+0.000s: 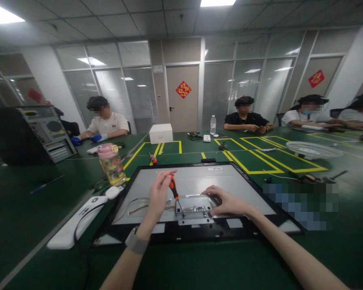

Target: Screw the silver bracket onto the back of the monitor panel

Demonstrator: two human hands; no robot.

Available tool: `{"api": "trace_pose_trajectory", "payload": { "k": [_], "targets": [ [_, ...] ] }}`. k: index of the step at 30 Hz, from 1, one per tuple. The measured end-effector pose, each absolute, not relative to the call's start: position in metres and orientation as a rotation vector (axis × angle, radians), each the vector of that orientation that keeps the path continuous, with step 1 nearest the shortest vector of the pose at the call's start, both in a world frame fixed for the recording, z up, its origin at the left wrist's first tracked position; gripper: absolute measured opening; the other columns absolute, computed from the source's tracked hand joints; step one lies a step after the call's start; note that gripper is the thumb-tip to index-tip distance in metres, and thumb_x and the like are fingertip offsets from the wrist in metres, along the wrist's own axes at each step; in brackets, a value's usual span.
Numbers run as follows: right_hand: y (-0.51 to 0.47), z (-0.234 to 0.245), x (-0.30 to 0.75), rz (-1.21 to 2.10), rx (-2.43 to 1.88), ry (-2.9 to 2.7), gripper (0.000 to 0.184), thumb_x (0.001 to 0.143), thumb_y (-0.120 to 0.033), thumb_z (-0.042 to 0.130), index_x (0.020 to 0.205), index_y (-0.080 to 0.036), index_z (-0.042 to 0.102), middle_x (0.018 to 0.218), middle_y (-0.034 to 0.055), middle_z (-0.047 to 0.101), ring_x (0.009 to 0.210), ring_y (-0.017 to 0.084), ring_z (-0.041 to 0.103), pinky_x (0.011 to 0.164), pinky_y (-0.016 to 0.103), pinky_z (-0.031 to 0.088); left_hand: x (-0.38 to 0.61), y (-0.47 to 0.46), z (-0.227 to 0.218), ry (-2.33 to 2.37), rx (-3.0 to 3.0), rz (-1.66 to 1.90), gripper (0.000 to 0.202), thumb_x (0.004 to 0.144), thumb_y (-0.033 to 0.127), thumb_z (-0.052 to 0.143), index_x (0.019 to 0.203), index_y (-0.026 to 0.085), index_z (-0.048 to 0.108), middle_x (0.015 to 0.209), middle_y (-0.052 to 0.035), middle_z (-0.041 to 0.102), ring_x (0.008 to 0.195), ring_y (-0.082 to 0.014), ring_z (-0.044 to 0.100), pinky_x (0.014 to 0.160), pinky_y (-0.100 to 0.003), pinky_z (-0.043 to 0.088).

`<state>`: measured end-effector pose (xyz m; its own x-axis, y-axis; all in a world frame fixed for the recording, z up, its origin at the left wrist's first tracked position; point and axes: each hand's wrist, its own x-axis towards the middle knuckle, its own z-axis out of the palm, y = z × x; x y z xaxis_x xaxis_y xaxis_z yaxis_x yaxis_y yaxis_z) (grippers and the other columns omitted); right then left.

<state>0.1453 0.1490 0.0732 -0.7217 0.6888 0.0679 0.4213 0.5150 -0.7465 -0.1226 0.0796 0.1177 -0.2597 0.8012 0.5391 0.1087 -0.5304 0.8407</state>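
Observation:
A flat display panel (238, 189) with a black frame lies back side up on the green table in front of me. On it sits a metal bracket (196, 221) holding a small board with connectors (195, 209). My left hand (159, 193) is closed around the handle of an orange and black screwdriver (173, 186). The screwdriver stands tilted, its tip down at the bracket's left part; whether it sits in a screw is too small to tell. My right hand (225, 201) grips the bracket's right end, thumb at the near edge and fingers at the far edge. Thin wires (136, 206) run left from the bracket.
Left of the panel are a white power strip (78, 221), a pink-lidded bottle (111, 165) and a computer case (33, 135). Beyond it stand a white box (161, 133), a red-handled tool (153, 158) and a water bottle (213, 125). Several people sit around the table.

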Motion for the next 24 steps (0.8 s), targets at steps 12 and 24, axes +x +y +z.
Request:
{"api": "trace_pose_trajectory", "payload": {
  "k": [12, 24],
  "targets": [
    [0.1495, 0.0737, 0.1473, 1.067, -0.938, -2.419, 0.077, 0.066, -0.051, 0.081, 0.133, -0.022, 0.058, 0.137, 0.0115, 0.050, 0.127, 0.034, 0.047, 0.110, 0.048, 0.036, -0.1253, 0.0812, 0.1158, 1.061, 1.448, 1.815, 0.030, 0.082, 0.042, 0.065, 0.096, 0.018, 0.076, 0.098, -0.0063, 0.067, 0.085, -0.0180, 0.062, 0.077, -0.028, 0.049],
    [0.1501, 0.0727, 0.1491, 1.057, -0.911, -2.432, 0.074, 0.069, -0.052, 0.080, 0.133, -0.023, 0.057, 0.137, 0.0110, 0.050, 0.128, 0.033, 0.047, 0.109, 0.047, 0.038, -0.1274, 0.0804, 0.1173, 0.951, 1.372, 1.776, 0.035, 0.081, 0.043, 0.066, 0.099, 0.015, 0.076, 0.092, -0.0072, 0.068, 0.082, -0.0180, 0.063, 0.078, -0.030, 0.050]
  ]
}}
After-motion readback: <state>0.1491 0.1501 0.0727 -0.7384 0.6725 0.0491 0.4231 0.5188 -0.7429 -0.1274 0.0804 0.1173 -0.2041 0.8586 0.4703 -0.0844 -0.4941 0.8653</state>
